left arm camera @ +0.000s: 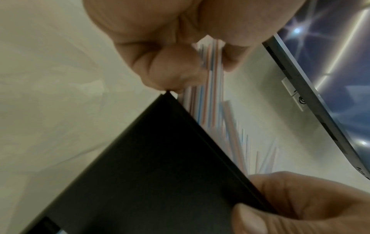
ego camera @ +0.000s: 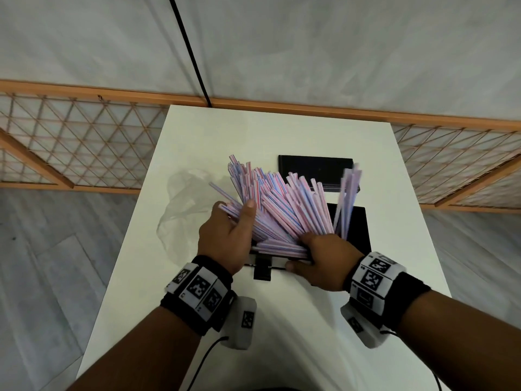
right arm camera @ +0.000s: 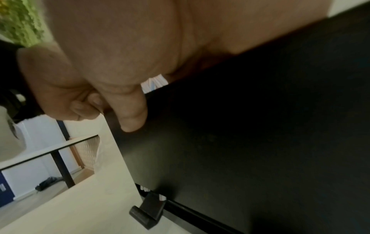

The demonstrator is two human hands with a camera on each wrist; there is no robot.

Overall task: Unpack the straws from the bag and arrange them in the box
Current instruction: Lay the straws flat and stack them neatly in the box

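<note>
A big bundle of pink, blue and white striped straws [ego camera: 282, 204] fans up and away out of the black box [ego camera: 356, 227] on the white table. My left hand [ego camera: 234, 230] grips the fan's left side, thumb on top. My right hand [ego camera: 321, 255] clamps the straws' lower ends at the box's near wall, thumb on the outside. In the left wrist view my left hand [left arm camera: 172, 52] curls round straws [left arm camera: 212, 88] above the box [left arm camera: 140, 174]. The right wrist view shows my thumb [right arm camera: 132, 114] on the box front [right arm camera: 260, 142]. A few straws at the right are blurred.
The clear plastic bag [ego camera: 183, 204] lies crumpled to the left of the box. A black lid [ego camera: 315, 167] lies behind the box. A black tab [ego camera: 262, 270] sticks out from the box's near side. The table's near half [ego camera: 282, 320] is bare.
</note>
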